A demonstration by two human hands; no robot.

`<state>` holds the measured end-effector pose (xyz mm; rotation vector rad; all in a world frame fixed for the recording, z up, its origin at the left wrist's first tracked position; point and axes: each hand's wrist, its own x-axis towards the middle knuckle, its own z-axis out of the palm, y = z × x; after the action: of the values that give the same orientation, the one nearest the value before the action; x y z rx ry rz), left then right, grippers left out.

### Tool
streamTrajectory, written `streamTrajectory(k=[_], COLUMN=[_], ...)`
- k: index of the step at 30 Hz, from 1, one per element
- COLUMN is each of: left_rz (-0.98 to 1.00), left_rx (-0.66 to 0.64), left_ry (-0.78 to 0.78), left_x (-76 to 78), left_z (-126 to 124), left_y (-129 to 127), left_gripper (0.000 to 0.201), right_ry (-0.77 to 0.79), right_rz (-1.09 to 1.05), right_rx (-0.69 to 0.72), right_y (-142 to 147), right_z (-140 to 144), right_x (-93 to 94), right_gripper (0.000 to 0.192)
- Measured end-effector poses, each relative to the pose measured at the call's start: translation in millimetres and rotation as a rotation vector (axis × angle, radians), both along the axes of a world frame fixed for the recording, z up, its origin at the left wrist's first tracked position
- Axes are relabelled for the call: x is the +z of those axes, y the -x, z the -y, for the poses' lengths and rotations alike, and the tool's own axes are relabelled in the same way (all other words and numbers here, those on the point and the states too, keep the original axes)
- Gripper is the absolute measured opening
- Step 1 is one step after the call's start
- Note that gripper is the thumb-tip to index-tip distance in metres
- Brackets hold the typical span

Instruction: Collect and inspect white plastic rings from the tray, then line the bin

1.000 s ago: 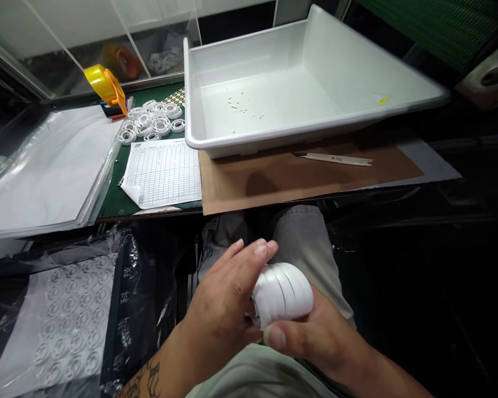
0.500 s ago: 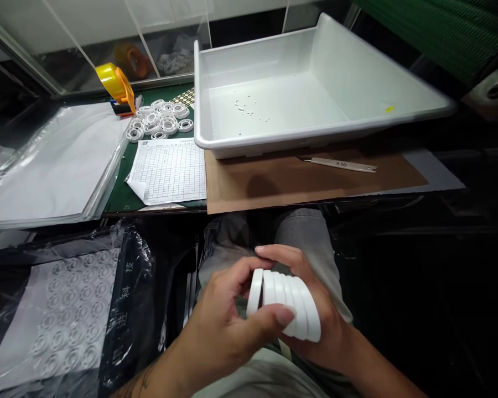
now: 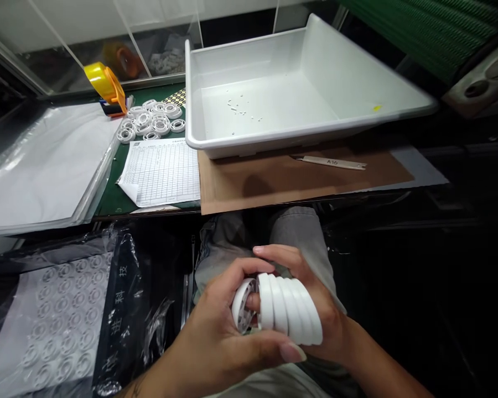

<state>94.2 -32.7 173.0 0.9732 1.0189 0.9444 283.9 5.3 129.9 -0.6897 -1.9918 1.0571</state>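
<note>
A: Rings (image 3: 290, 309): white, stacked side by side in a row, held over the lap, below the table edge.

B: Grip?

A: Right hand (image 3: 315, 309) is curled round the row from behind, fingers over its top. Left hand (image 3: 219, 337) is closed on the end ring (image 3: 243, 304), which tilts away from the others; thumb lies along the row's underside.

B: Room about the hands?

A: Dark open space to the right. To the left, a plastic-wrapped sheet (image 3: 62, 315) of more rings, near the left forearm.

B: Table?

A: Brown board (image 3: 274, 182) overhangs the front edge just above the knees. On it, a white tray (image 3: 398, 102) and, beside the tray's front wall, a flat labelled strip (image 3: 334, 162). Left of the board: a printed form (image 3: 161, 171), loose rings (image 3: 149, 121), a yellow tape dispenser (image 3: 103, 83), clear sleeves (image 3: 41, 160).
</note>
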Motion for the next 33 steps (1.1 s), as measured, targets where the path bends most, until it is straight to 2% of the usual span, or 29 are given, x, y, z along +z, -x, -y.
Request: streamTrajectory(k=[2,5,9,11,14,17,21,23,29,31,33], left_rz=[0.01,-0.041,0.144,0.232,0.198,0.175,0.218,0.219,0.112,0.079,0.024], left_rx=[0.006,0.02,0.001,0.001,-0.003,-0.027,-0.04,-0.029,0.113,0.13,0.146], left_ry=[-0.043,-0.082,0.046,0.069,0.052,0.085,0.289,0.332,0.276,0.206,0.121], left_x=[0.3,2.2,2.1,0.8,0.2,1.3,2.3,2.4,2.5,3.6,5.3], left_z=[0,-1,0,1,1,-1,-3,-3,0,0,-1], left_y=[-1,-2,-3,-3,-3,-2,-3,-5,-13,-14,-13], left_gripper=[0.049,0.047,0.048,0.045,0.041,0.049,0.064,0.065,0.069,0.065,0.059], right_ry=[-0.087,0.002,0.039,0.023,0.011,-0.038,-0.175,-0.232,-0.335,-0.351,-0.308], right_rz=[0.016,-0.028,-0.096,-0.066,-0.063,-0.038,0.032,0.072,0.177,0.183,0.136], right_rx=[-0.011,0.059,0.119,0.103,0.053,0.014,-0.05,-0.067,-0.116,-0.081,-0.007], right_y=[0,0,-1,0,1,1,2,3,8,8,5], right_z=[-1,-3,-3,-2,0,0,-3,-4,-4,-5,-6], right_x=[0.5,-0.7,-1.9,-2.8,-6.7,-10.1,-5.8,-1.4,5.3,5.7,5.7], right_gripper=[0.073,0.078,0.052,0.06,0.082,0.083,0.077,0.073,0.07,0.071,0.058])
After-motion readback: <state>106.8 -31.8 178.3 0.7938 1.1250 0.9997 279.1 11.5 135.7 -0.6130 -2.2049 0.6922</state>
